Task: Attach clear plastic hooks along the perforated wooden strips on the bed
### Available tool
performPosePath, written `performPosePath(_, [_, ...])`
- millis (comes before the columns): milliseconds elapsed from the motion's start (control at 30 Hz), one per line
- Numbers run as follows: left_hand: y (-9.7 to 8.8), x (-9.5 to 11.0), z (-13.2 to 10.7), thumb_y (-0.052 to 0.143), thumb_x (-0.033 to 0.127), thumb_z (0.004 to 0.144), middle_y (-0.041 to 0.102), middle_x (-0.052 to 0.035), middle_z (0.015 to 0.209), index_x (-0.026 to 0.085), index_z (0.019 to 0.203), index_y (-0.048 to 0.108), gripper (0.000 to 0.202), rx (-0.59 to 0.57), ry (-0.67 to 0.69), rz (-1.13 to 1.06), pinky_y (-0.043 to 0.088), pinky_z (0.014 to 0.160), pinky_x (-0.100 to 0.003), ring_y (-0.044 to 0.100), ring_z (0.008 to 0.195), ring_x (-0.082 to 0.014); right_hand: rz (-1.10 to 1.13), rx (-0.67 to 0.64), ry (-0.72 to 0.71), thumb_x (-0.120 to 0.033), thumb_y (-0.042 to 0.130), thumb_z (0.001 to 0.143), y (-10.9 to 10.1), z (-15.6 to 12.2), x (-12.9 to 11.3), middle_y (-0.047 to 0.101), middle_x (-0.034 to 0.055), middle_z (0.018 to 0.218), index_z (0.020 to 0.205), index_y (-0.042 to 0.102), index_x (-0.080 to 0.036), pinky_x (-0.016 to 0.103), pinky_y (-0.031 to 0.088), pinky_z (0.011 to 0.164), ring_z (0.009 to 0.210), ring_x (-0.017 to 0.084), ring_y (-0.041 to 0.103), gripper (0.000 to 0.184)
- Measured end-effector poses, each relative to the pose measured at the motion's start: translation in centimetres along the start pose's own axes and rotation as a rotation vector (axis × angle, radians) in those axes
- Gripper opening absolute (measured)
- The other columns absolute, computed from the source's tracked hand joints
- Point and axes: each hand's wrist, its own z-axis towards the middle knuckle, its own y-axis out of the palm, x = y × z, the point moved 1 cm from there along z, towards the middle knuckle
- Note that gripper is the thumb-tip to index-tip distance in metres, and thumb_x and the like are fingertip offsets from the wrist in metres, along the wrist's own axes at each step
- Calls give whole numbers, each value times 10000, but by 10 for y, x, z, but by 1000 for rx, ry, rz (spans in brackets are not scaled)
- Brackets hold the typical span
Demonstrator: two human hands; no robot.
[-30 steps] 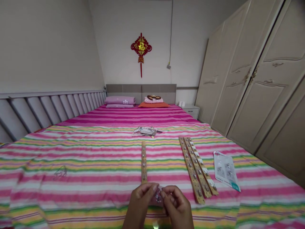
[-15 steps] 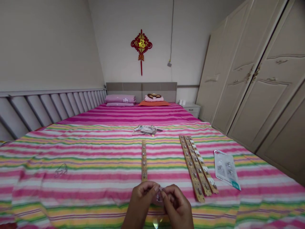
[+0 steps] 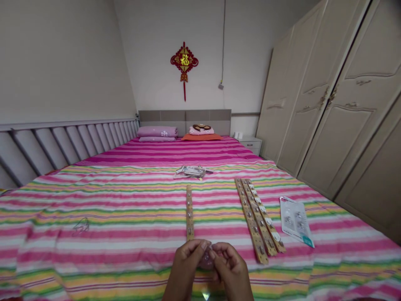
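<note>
Pale walls [image 3: 62,54] meet at top centre, where a red knot ornament [image 3: 184,62] hangs. Cream wardrobe doors [image 3: 338,104] fill the right; a grey padded rail [image 3: 62,142] lines the left edge.

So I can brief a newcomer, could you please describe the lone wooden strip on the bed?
Start at the striped bed, then find the person's left hand at its near edge. Just beyond it, a studded wooden strip runs straight toward the pillows. It lies alone, whereas the other strips lie side by side further right.
</note>
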Motion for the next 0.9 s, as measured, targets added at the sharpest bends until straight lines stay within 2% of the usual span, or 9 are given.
performPosePath(133, [-2,-1,2,704,455,670,652,-29,632,122,746,712,342,-34,-1,3,458,613,-249,569,614,-141,-42,-54,36,-491,801,542,-3,1,1,585,-24,486,781,675,-149,184,334,357,351,69,422,437])
performPosePath(300, [-2,4,2,709,451,659,680,-38,674,139,726,712,319,-3,15,42,467,624,-246,590,639,-149,-89,-66,30,-508,739,625,-7,-1,7,465,-64,367,718,656,-150,185,275,375,333,69,378,379])
performPosePath(433, [-5,7,2,711,455,636,695,-64,700,149,730,720,320,-4,88,190,487,632,-272,613,663,-188,-134,-65,-17,-535,708,646,-7,-2,5,403,-84,365,676,613,-167,183,215,376,334,57,321,381])
performPosePath(567, [-11,8,3,635,419,732,677,-68,747,170,751,709,260,-38,221,355,468,656,-259,609,719,-193,-168,-81,-64,-564,666,676,-5,1,8,336,-102,380,676,585,-177,188,176,375,339,52,267,395])
performPosePath(667, [-11,8,2,588,408,780,624,-46,703,172,725,669,255,-61,305,441,431,623,-238,567,673,-167,-196,-103,-128,-570,639,699,-4,4,12,306,-99,414,656,575,-178,195,120,385,367,49,224,400])
performPosePath(800, [-5,2,2,528,443,818,512,3,636,181,669,564,303,63,385,341,381,595,-232,480,620,-137,-224,-122,-178,-556,628,716,-2,5,13,297,-91,442,661,587,-181,206,85,380,383,56,218,381])
performPosePath(833, [-4,-1,2,527,458,817,494,10,631,182,661,545,317,70,359,291,377,597,-234,468,620,-134,-222,-129,-165,-553,630,716,-1,4,12,298,-93,438,670,586,-182,205,83,377,378,54,217,376])
performPosePath(900, [-3,-4,5,569,486,783,487,17,632,178,656,537,335,12,238,172,383,609,-239,463,627,-130,-201,-144,-117,-555,633,712,-1,2,10,298,-102,417,684,574,-184,197,89,376,364,46,206,376])
